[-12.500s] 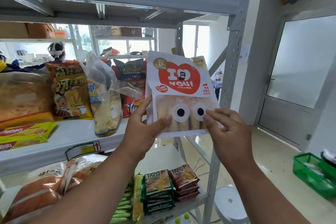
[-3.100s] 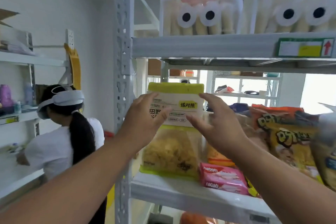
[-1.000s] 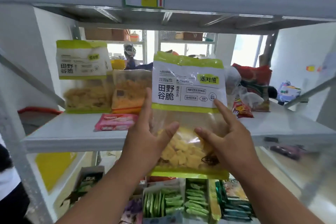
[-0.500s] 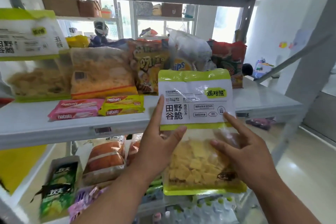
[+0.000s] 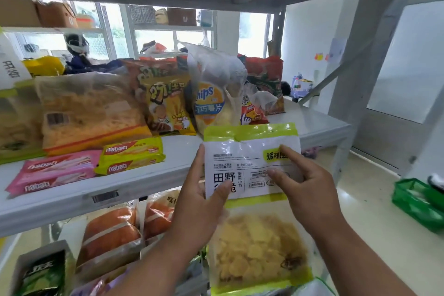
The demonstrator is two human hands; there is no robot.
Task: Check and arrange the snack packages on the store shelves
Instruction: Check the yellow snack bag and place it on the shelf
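Green-and-white snack bag (image 5: 252, 170) held upright in front of the shelf (image 5: 72, 197), its top edge level with the shelf board, its clear lower half full of yellow crisps hanging below it. Left hand (image 5: 199, 199) pinching the bag's left edge, thumb across the printed front, fingers behind. Right hand (image 5: 305, 187) gripping the right side, forefinger and thumb lying on the white label, other fingers curled at the back.

Just behind the bag, on the shelf: a clear chips bag (image 5: 213, 94) standing upright, an orange-yellow fries bag (image 5: 165, 103) beside it to the left, a red bag (image 5: 266, 84) farther right. Further left, a large clear bag of pale crackers (image 5: 91, 108) leaning back. In front of that, lying flat near the shelf edge, a yellow wafer pack (image 5: 132, 155) and a pink wafer pack (image 5: 52, 173), touching side by side.

Below the shelf, orange bread bags (image 5: 110, 233) and a dark green box (image 5: 40, 271) at lower left. Green basket (image 5: 418, 202) on the floor at far right. Cardboard boxes (image 5: 55, 14) on a farther rack by the windows.
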